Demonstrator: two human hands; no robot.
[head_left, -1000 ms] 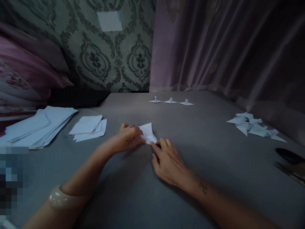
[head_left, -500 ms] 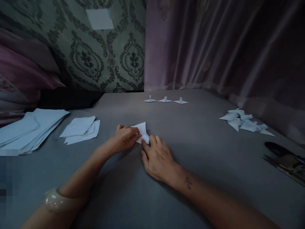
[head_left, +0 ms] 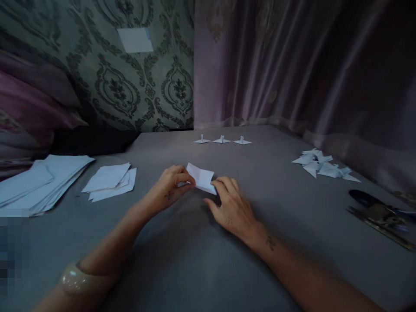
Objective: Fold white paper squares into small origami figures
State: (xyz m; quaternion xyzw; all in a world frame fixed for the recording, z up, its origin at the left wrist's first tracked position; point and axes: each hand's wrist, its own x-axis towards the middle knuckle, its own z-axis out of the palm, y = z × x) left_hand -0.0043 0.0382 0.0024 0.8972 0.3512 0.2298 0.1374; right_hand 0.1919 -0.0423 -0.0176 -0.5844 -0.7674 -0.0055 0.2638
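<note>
A small white sheet of paper (head_left: pixel 202 177) with crease lines stands partly folded on the grey surface, between my two hands. My left hand (head_left: pixel 173 184) pinches its left edge between thumb and fingers. At the paper's right edge, the fingertips of my right hand (head_left: pixel 232 203) touch the corner, while the thumb is spread away from it. The right hand's fingers look stretched, not closed round the paper.
Stacks of white paper, a large one (head_left: pixel 61 177) and one of smaller squares (head_left: pixel 108 178), lie at left. Three folded paper cranes (head_left: pixel 222 139) stand at the back. Several more cranes (head_left: pixel 320 164) are heaped at right, near scissors (head_left: pixel 373 212).
The paper has been raised and turned, its creased inner face now showing. My right hand has moved right and its thumb has come off the paper. The view has shifted slightly.
</note>
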